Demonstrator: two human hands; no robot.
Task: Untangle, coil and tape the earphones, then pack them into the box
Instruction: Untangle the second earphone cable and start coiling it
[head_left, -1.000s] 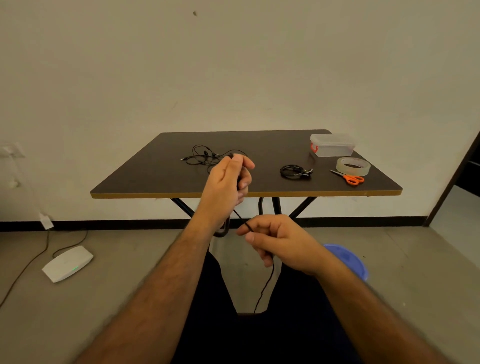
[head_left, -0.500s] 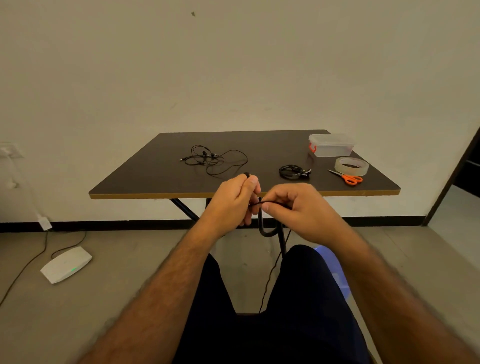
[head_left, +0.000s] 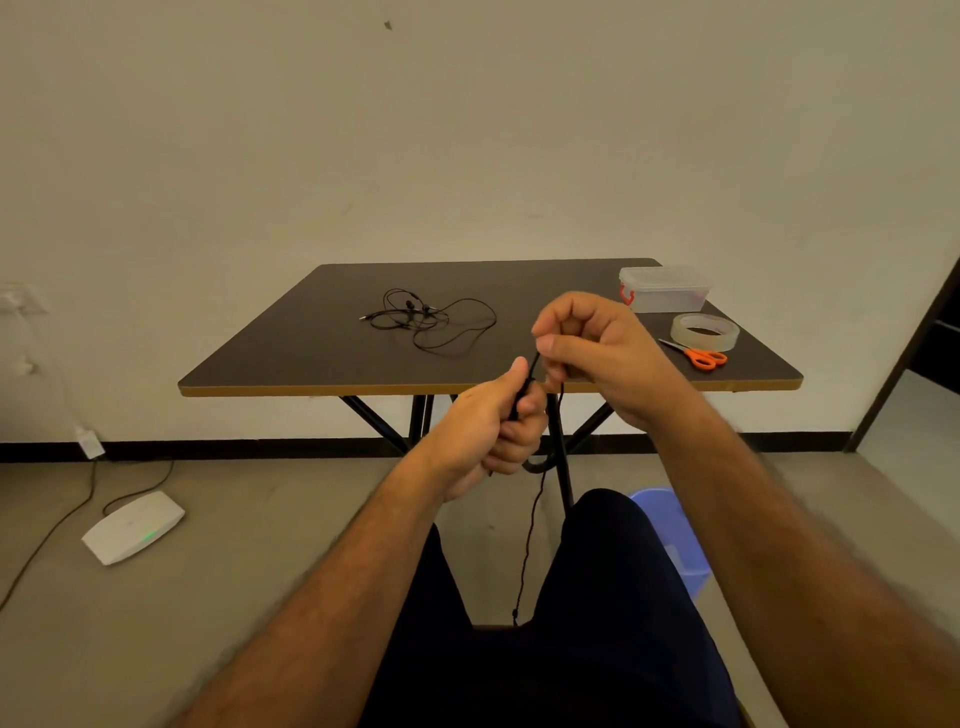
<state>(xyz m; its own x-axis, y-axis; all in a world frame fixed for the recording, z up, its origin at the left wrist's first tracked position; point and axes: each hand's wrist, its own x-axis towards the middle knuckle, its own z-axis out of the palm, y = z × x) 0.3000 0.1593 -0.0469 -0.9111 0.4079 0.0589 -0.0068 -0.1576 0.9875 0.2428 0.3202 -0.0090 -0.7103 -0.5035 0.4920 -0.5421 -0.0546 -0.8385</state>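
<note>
left hand (head_left: 488, 421) grips earphone cord (head_left: 529, 540) | right hand (head_left: 597, 358) pinches it | tangled earphones (head_left: 426, 322) on table (head_left: 291, 353)

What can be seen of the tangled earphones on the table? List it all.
The tangled earphones are a thin black cable in loose, overlapping loops, lying flat on the dark table left of centre. Two small earbuds sit near the top of the knot, and a straight plug end points left. No hand touches them.
</note>
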